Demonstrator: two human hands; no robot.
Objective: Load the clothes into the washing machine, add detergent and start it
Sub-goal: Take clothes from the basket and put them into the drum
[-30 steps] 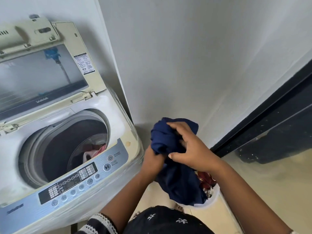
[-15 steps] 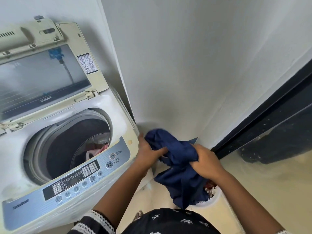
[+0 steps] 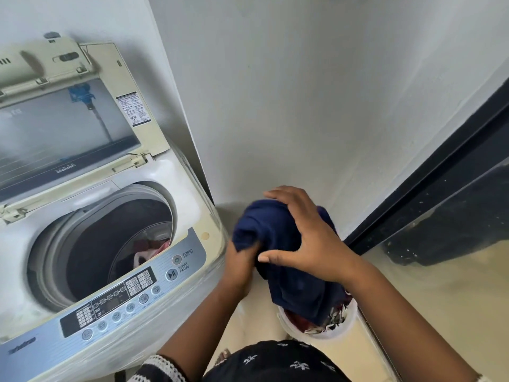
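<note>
A top-loading washing machine point(image 3: 192, 205) stands at the left with its lid point(image 3: 68, 125) raised. Inside the drum point(image 3: 110, 244) lie pink and red clothes point(image 3: 150, 248). To its right I hold a dark blue garment point(image 3: 292, 288) above a white laundry basket point(image 3: 341, 328) on the floor. My left hand point(image 3: 239, 268) grips the garment's lower left fold from below. My right hand point(image 3: 305, 238) is spread over the top of the bundle, with fingers and thumb curved around it. The control panel point(image 3: 121, 296) faces me at the machine's front.
A white wall rises right behind the basket. A dark-framed glass door point(image 3: 446, 194) runs along the right. More patterned clothes point(image 3: 334, 318) fill the basket under the blue garment. Pale floor tiles point(image 3: 440, 312) lie to the right.
My right hand has risen from the garment's right side onto the top of the bundle. The blue garment is gathered higher and tighter between both hands.
</note>
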